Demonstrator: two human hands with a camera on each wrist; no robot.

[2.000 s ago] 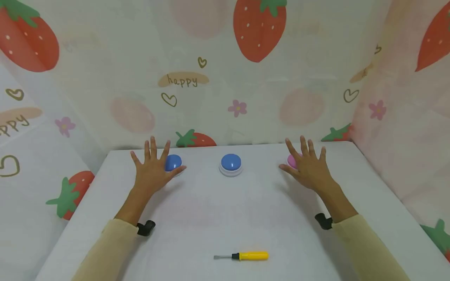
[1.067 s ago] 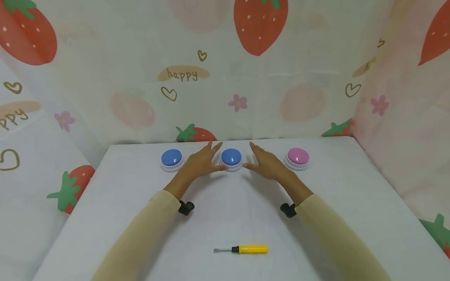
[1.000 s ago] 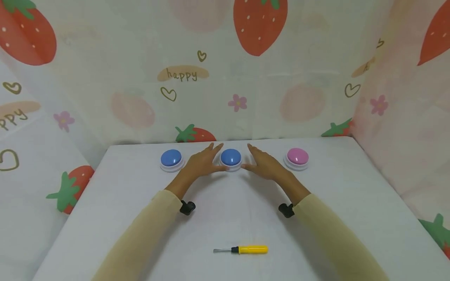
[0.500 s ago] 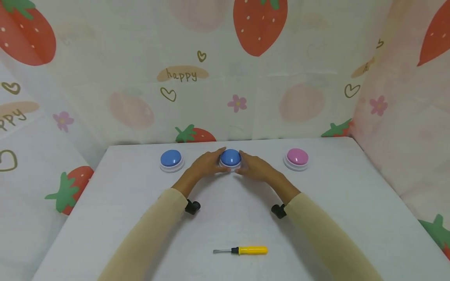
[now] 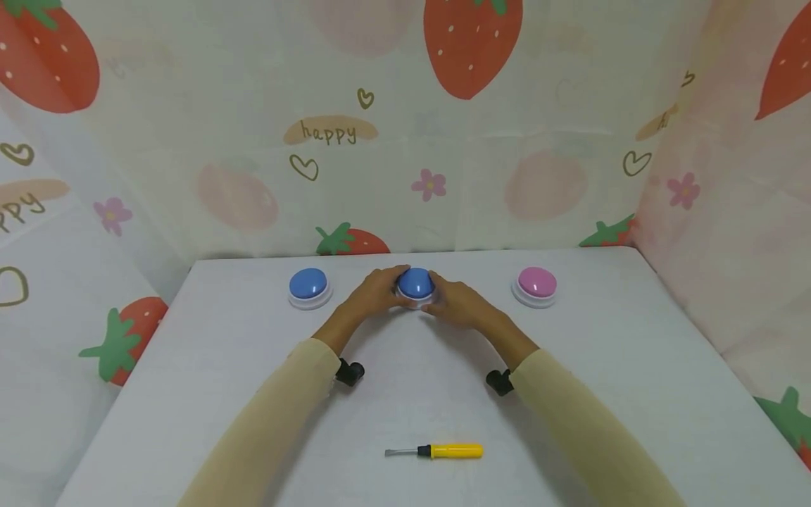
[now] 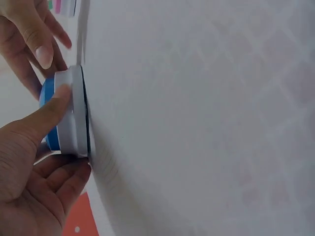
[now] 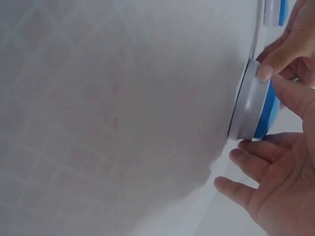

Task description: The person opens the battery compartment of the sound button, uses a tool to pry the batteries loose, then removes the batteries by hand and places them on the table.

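Screwdriver [image 5: 434,451] nearest, lying crosswise, untouched. Left hand [image 5: 375,291] holds middle blue button [image 5: 416,283] from its left, thumb in front, fingers behind; right hand [image 5: 462,303] curls loosely on its right. Button's round, no long axis, between both, near far edge of table [image 5: 570,394]. Neither hand closer.

Right of centre, a blue-topped button [image 7: 250,105] stands out sideways from the pale worktop [image 7: 123,123], its light grey base towards the surface. The left hand [image 7: 294,51], at upper right, lays its thumb on the base's upper end. From lower right, the right hand [image 7: 283,177] brackets the button, thumb above and fingers below. Another blue-topped button [image 7: 273,12] is cut off at the top edge.
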